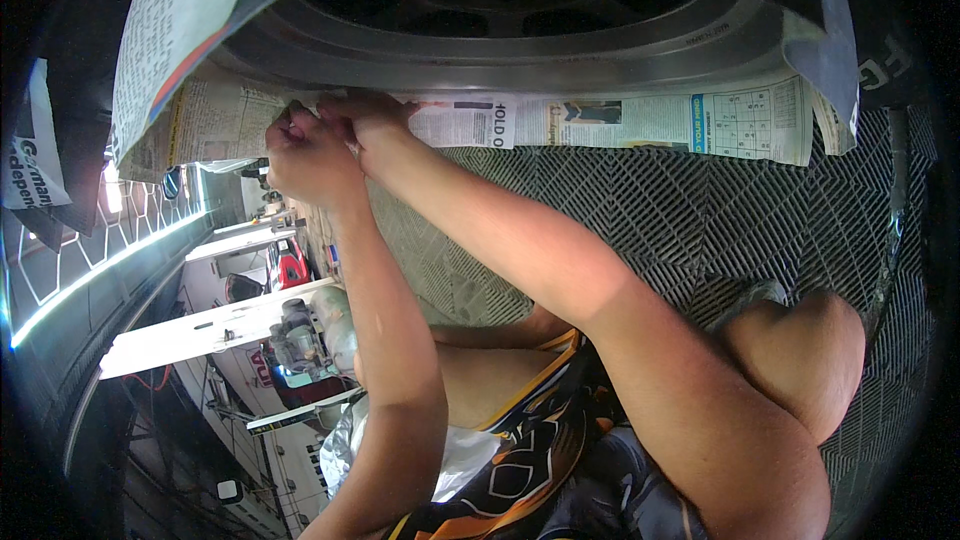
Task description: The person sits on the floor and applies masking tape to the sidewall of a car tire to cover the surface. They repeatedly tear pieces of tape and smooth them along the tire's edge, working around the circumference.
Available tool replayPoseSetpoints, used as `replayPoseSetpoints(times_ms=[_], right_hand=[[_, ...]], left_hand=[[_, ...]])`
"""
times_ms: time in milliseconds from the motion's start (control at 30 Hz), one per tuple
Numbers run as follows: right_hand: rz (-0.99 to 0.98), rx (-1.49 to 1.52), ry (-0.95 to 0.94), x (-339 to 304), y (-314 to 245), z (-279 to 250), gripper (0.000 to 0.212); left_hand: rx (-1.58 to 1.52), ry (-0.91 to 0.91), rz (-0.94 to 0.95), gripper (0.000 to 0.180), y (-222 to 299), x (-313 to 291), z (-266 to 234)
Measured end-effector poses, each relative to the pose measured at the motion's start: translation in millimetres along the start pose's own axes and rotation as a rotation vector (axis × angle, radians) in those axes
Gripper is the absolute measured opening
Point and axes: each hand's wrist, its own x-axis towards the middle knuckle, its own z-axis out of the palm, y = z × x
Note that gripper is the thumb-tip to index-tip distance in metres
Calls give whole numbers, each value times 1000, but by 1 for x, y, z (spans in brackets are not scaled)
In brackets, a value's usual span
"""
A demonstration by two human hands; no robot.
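Note:
My left hand point(312, 162) is closed, its fingers curled at the upper edge of a strip of newspaper point(590, 125). Close against it, my right hand point(372, 123) also has bent fingers pressed to the same paper, in shadow under the rim; the fingertips are partly hidden. Above both hands, the strip runs along the lower lip of a grey wheel rim point(560, 65), sticking outward over the tyre side. More newspaper point(185, 25) covers the upper left of the wheel, and another piece point(825, 65) hangs at the right.
Dark ribbed floor tiles point(640, 210) lie under the wheel. At the left stand white shelves point(200, 332), a red machine point(287, 262) and a compressor-like tank point(335, 325). My bent knee point(800, 360) is at the lower right. A loose newspaper piece point(38, 145) hangs far left.

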Motion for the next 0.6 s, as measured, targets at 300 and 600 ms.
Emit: replayPoseSetpoints(times_ms=[300,600], right_hand=[[82,134,-117,20,11,-8,19],[157,49,-3,20,16,-5,17]], left_hand=[[15,42,45,32,11,0,-1],[-12,50,-74,32,5,0,-3]])
